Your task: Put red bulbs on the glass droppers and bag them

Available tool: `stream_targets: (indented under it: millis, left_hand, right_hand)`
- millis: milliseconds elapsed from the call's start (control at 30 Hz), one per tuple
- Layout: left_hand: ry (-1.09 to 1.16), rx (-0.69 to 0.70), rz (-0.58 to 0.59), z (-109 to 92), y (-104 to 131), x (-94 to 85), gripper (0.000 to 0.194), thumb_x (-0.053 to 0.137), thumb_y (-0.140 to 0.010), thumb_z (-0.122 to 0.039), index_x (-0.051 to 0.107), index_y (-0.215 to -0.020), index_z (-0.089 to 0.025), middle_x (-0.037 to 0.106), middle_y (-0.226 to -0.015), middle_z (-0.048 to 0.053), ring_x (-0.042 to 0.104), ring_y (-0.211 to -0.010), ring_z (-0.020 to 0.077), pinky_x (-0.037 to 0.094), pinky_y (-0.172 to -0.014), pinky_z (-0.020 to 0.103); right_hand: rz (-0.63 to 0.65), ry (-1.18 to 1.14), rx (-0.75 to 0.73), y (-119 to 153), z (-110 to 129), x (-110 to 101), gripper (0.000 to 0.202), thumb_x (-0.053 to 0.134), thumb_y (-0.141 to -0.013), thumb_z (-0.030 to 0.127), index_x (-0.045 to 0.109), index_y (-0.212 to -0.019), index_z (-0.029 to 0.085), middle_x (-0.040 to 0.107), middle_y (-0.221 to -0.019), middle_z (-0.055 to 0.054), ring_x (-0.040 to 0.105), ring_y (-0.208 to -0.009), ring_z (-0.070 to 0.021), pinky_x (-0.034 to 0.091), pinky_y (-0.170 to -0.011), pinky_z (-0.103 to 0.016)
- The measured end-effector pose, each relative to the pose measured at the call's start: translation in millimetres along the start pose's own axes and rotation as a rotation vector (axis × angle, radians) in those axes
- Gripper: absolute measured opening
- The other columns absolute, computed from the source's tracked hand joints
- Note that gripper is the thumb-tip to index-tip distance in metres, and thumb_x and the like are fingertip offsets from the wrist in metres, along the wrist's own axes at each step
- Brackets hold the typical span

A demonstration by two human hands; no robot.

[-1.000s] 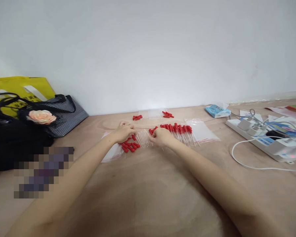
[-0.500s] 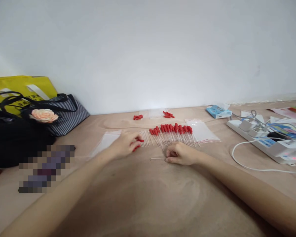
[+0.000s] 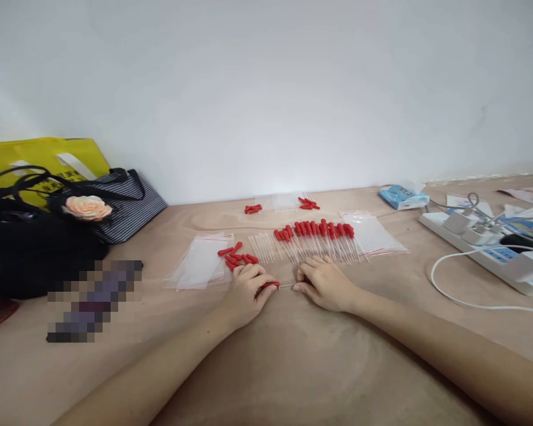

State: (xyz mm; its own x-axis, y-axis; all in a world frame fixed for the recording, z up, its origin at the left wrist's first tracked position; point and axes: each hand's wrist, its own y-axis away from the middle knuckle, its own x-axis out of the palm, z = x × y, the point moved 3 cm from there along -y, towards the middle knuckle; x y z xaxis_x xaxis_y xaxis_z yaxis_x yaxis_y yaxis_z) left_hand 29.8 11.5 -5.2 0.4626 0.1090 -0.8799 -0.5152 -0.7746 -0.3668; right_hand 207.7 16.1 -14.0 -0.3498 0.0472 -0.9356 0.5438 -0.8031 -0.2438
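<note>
My left hand (image 3: 249,294) is closed on a red rubber dropper bulb (image 3: 272,284), its open end facing right. My right hand (image 3: 323,283) pinches a thin clear dropper tube (image 3: 286,286), whose left end meets or nearly meets the bulb; I cannot tell if it is inside. Loose red bulbs (image 3: 236,258) lie just beyond my left hand. A row of bare tubes (image 3: 261,247) lies to their right. Past my right hand are several droppers with red bulbs on top (image 3: 313,229), side by side.
Clear plastic bags (image 3: 199,263) lie at left, another bag (image 3: 375,234) at right. More bulbs (image 3: 309,203) and tubes lie by the wall. A white power strip (image 3: 466,242) with cables and a blue tissue pack (image 3: 402,196) are at right; a striped bag (image 3: 128,207) is at left.
My left hand has come from the loose bulbs toward my right hand, bringing a red bulb to the tube's end. My right hand still holds the tube. The view has shifted slightly.
</note>
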Motion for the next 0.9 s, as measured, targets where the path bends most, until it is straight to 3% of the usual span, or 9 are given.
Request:
stream_targets:
  millis: [233,367,533,767,900]
  left_hand:
    - [-0.038,-0.024,-0.034,2,4,2.4,0.016,0.040,-0.085,-0.022,0.054,-0.092,-0.018,0.064,-0.088,0.004,0.054,-0.085,0.0179,0.029,-0.083,0.038]
    - [-0.050,0.030,-0.043,0,4,3.1,0.021,0.039,-0.087,-0.021,0.055,-0.100,-0.022,0.067,-0.089,0.001,0.055,-0.091,0.0180,0.021,-0.091,0.042]
    - [-0.045,0.055,-0.046,-3,3,4.1,0.019,0.039,-0.087,-0.021,0.057,-0.094,-0.022,0.068,-0.090,-0.001,0.055,-0.096,0.0180,0.011,-0.097,0.045]
    - [0.031,-0.040,-0.029,-3,1,5.8,0.021,0.036,-0.088,-0.022,0.057,-0.090,-0.020,0.065,-0.090,0.002,0.055,-0.091,0.0167,0.019,-0.094,0.045]
    - [0.131,-0.088,0.013,-3,-1,4.7,0.019,0.039,-0.087,-0.025,0.057,-0.086,-0.020,0.064,-0.086,0.000,0.056,-0.087,0.0158,0.023,-0.092,0.043]
  right_hand:
    - [-0.135,-0.093,0.031,6,-9,5,0.015,0.038,-0.088,0.025,0.047,-0.079,0.017,0.059,-0.078,-0.003,0.052,-0.071,-0.0142,0.029,-0.070,-0.029]
    - [-0.149,-0.143,-0.061,6,-9,7,0.018,0.034,-0.090,0.024,0.050,-0.088,0.016,0.060,-0.085,-0.006,0.053,-0.075,-0.0141,0.029,-0.072,-0.028]
    - [-0.141,-0.095,-0.130,6,-4,7,0.025,0.032,-0.091,0.023,0.054,-0.099,0.017,0.060,-0.088,-0.007,0.053,-0.080,-0.0152,0.028,-0.074,-0.029]
    - [-0.175,-0.071,-0.199,7,3,4,0.025,0.034,-0.090,0.023,0.056,-0.101,0.017,0.062,-0.083,-0.005,0.052,-0.076,-0.0140,0.027,-0.074,-0.030]
    - [-0.266,-0.061,-0.267,8,5,4,0.024,0.037,-0.089,0.021,0.058,-0.100,0.017,0.062,-0.077,-0.003,0.051,-0.068,-0.0125,0.027,-0.072,-0.030]
